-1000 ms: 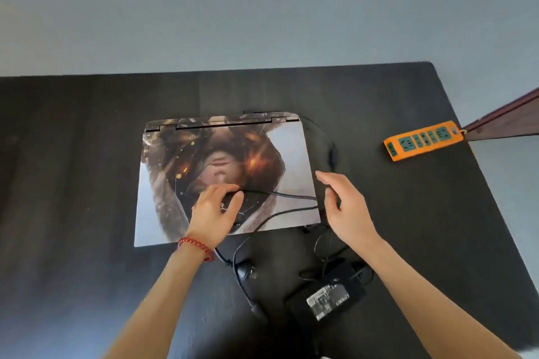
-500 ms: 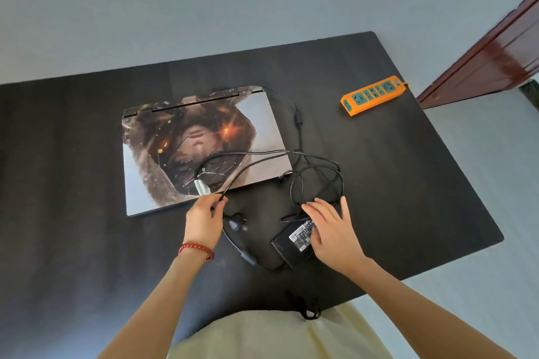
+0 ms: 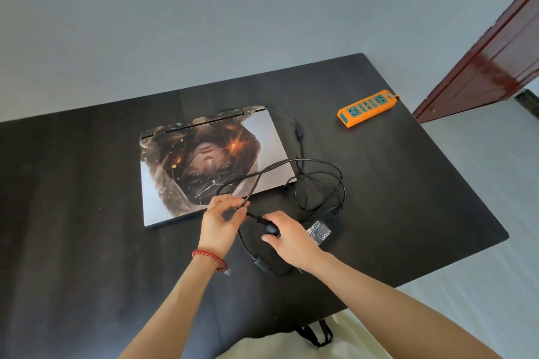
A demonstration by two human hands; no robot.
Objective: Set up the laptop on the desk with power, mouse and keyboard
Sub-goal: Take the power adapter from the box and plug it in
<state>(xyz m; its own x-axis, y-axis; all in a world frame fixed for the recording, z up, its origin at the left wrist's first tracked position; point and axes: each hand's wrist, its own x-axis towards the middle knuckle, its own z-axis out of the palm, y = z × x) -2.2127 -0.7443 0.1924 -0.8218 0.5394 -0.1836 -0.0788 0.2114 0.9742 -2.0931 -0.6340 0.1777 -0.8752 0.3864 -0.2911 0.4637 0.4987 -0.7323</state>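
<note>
Head view: the closed laptop (image 3: 210,166), its lid covered in a printed skin, lies flat on the dark bench (image 3: 73,213), with thin black cables (image 3: 318,181) looping off its right edge into a loose tangle. The left hand (image 3: 220,220) pinches a cable strand between thumb and fingers (image 3: 243,204) just off the laptop's near edge. The right hand (image 3: 287,237) has its fingers curled round a small dark rounded piece, probably a plug or connector, just beside the power brick (image 3: 322,232). An orange power strip (image 3: 367,108) sits well apart, toward the far right corner. The cable looks light and limp; it will likely snag on its own loops if pulled, so it is best taken at the stiff plug ends. The brick seems dense and rigid, safest gripped round its body rather than dragged by the lead. No mouse or keyboard can be made out for certain.
</note>
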